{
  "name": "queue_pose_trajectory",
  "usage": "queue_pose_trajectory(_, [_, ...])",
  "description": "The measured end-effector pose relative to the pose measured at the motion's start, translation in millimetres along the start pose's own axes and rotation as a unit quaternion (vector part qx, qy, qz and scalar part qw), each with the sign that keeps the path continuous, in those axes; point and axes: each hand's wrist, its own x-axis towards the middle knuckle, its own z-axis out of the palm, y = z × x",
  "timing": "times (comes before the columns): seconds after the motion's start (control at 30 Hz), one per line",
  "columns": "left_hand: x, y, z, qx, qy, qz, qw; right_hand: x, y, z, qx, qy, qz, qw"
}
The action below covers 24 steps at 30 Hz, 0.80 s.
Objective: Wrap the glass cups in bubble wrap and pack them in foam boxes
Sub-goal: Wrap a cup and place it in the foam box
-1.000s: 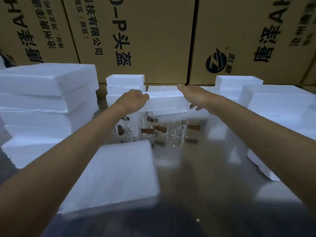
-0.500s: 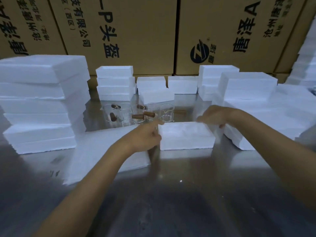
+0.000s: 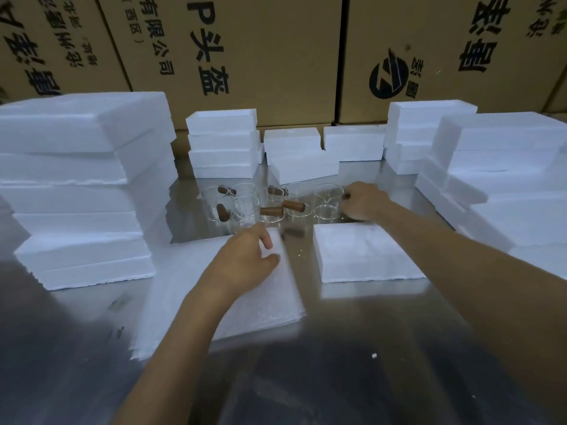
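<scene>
this looks like a packing area in a warehouse or small factory. a wall of big brown cardboard cartons (image 3: 260,56) printed with black chinese characters and a round logo stands right behind a shiny metal surface (image 3: 352,348). stacks of white foam boxes (image 3: 76,185) crowd its left, back and right edges, with a pile of bubble wrap sheets (image 3: 245,302) and clustered glass cups (image 3: 267,204) between them.
</scene>
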Motion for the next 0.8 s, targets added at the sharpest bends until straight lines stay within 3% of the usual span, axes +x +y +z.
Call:
queue_pose_trajectory(0.17, [-4.2, -4.8, -1.2, 0.026, -0.03, -0.038, 0.998, -1.4, 11.0, 0.2, -0.036, 0.055, -0.01, 0.998])
queue_pose_trajectory(0.23, [-3.6, -3.3, -0.8, 0.011, -0.037, -0.044, 0.998, -9.1, 15.6, -6.4, -0.033, 0.111, -0.022, 0.993])
queue_pose_trajectory(0.37, [-4.9, -0.1, -2.0, 0.01, -0.04, -0.035, 0.999, -40.5, 9.0, -29.7, 0.138, 0.19, -0.002, 0.972])
queue_pose_trajectory(0.6, [-10.9, -0.1, -7.3, 0.006, -0.045, 0.022, 0.999, -150.1, -26.3, -15.9, 0.448, 0.195, -0.065, 0.87])
queue_pose_trajectory(0.67, [-11.7, 0.7, -12.6, -0.041, -0.035, 0.027, 0.998, -175.3, -36.5, 8.4, 0.488, 0.181, -0.075, 0.851])
queue_pose_trajectory(0.8, [-16.0, 8.8, -24.9, -0.116, -0.024, 0.052, 0.992, -190.1, -42.2, 36.8, 0.484, 0.165, -0.074, 0.856])
